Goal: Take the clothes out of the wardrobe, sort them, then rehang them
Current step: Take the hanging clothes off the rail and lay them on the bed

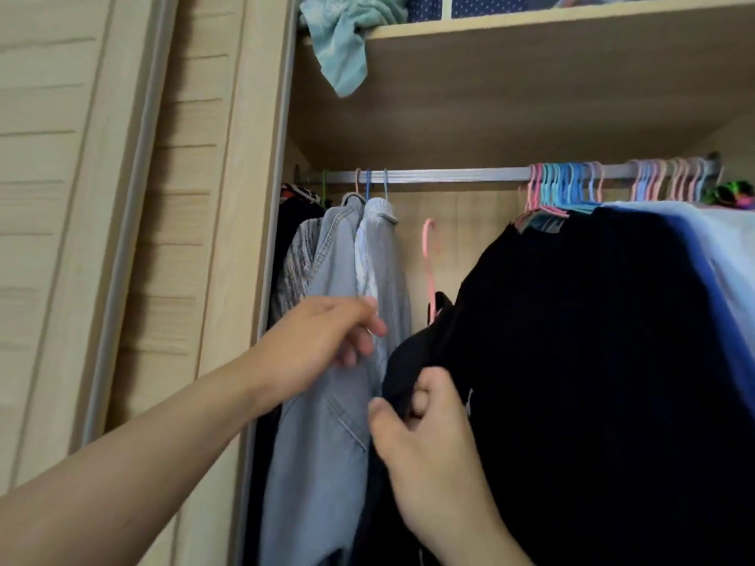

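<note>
Head view, right hand (425,439) gripping black garment (592,361), left hand (322,341) touching denim jacket (327,402)

- The right hand (425,435) pinches the edge of a black garment (592,361) on a pink hanger (429,263), whose hook is below the rail (449,174).
- The left hand (322,341), fingers loosely bent, touches the hanging denim shirts (347,279).
- Empty pastel hangers (572,185) crowd the rail's right end.
- A teal cloth (343,47) droops from the upper shelf (531,22).
</note>
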### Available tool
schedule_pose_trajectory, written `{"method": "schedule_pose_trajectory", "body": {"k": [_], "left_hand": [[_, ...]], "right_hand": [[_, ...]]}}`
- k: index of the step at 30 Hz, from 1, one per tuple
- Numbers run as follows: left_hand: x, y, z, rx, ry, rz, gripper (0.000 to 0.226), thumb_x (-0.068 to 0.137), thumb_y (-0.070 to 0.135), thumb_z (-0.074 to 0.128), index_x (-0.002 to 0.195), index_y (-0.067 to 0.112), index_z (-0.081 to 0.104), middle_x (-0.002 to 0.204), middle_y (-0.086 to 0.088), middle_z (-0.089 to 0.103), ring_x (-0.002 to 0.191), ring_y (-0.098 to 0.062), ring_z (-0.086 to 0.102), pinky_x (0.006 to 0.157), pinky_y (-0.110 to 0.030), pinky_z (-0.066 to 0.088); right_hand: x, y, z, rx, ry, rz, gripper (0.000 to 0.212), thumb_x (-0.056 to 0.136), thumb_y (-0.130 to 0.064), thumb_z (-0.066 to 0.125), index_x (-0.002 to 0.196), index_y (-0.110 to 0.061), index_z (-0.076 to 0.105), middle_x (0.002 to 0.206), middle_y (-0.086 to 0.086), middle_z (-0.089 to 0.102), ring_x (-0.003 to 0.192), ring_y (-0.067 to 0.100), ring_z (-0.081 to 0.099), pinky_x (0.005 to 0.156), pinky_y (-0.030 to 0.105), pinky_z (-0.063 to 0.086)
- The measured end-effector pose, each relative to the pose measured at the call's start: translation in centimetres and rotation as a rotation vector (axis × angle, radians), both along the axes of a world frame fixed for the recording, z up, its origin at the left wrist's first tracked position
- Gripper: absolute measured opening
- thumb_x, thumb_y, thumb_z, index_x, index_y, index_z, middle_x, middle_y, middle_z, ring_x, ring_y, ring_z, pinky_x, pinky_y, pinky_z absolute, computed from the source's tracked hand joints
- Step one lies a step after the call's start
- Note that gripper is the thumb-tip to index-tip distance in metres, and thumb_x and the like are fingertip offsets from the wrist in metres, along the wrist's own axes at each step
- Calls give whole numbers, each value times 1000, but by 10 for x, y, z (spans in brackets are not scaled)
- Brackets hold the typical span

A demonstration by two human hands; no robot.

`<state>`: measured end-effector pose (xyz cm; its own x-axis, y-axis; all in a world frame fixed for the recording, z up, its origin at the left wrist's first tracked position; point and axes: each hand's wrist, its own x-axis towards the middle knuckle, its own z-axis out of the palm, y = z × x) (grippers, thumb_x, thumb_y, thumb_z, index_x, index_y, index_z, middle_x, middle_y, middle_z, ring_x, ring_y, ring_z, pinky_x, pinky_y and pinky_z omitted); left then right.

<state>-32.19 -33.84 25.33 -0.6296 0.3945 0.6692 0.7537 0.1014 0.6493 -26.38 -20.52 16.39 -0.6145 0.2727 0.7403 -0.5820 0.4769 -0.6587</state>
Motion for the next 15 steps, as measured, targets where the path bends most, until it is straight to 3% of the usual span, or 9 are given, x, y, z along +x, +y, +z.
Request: {"method": "schedule_pose_trajectory", "body": {"k": [2,4,7,10,13,15], "left_hand": [[15,15,-14,-214,-80,-46,30,98,39,60,86,13,69,76,-1,66,70,-15,59,68,-32,46],[17,24,-26,-350,49,123,13,93,28,65,84,20,60,76,5,66,70,-10,60,66,-25,48],[13,11,-22,-376,117,236,14,82,4,56,77,17,54,72,4,60,65,-10,57,55,-18,43],[13,-22,-7,-437,506,427,16,64,8,45,77,17,49,84,0,55,82,-29,58,72,-38,50],[13,-49,14,-305,848,774,19,71,10,44,83,24,44,96,-1,47,79,-37,55,57,-40,41],[6,-57,25,-252,902,884,20,73,11,50,91,20,47,101,-5,48,86,-37,54,55,-41,42]], "right_hand": [[-1,-20,-20,20,-69,-22,29,77,-46,67,93,-35,46,80,-10,63,70,2,59,68,30,49],[7,-34,-28,121,-116,-72,38,78,-53,65,105,-37,44,93,-11,65,86,4,64,79,29,52],[27,-32,-23,425,-99,-45,34,82,-57,59,101,-31,50,81,-10,64,74,6,60,74,32,51],[47,-12,2,685,232,-208,28,94,-45,52,77,-23,53,69,-7,56,65,10,52,65,37,48],[63,16,50,582,561,-490,24,94,-30,53,73,-20,58,70,-7,56,65,13,53,64,38,46],[68,36,87,468,586,-672,20,91,-26,53,74,-19,59,72,-5,59,67,16,54,66,39,46]]}}
